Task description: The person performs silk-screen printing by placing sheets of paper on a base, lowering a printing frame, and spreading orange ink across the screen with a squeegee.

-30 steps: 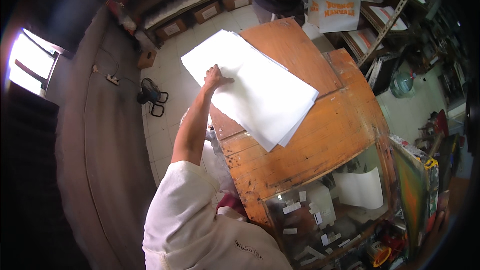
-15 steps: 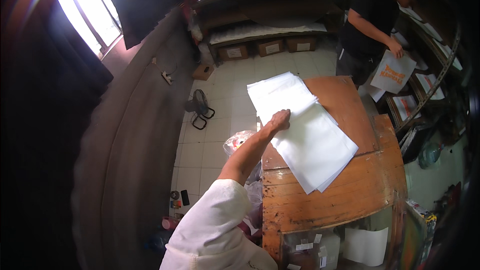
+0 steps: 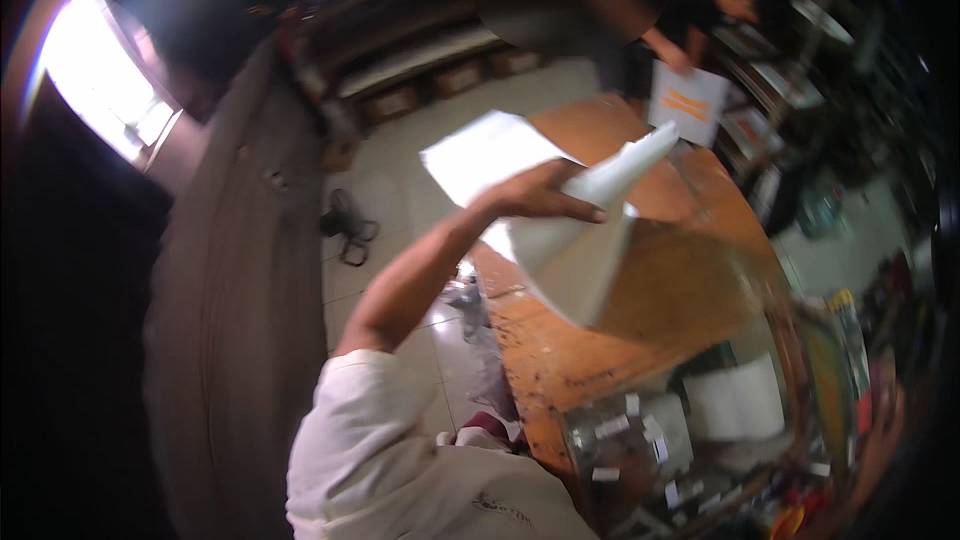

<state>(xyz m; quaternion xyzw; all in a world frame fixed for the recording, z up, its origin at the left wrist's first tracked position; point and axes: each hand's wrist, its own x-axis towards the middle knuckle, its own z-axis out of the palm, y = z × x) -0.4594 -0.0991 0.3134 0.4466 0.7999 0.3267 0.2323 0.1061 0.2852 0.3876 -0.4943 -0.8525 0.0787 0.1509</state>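
Note:
My left hand is closed on white sheets, which are lifted and bent above the wooden table. One side of them curls up past my thumb, and the lower corner hangs over the tabletop. More white sheets lie flat on the table's far left part, partly beyond its edge. At the lower right rim of the view is my right hand, smeared by motion, beside a yellowish-green panel. I cannot make out its fingers.
Across the table a person holds a white sheet with orange print by the shelves. Under the near table edge sit a white sheet and small labelled items. A fan stands on the floor at left; cardboard boxes line the back.
My left hand has gripped and raised the white sheets, which lay flat before. My right hand has come into view at the lower right. The view has shifted, and the other person's sheet has moved.

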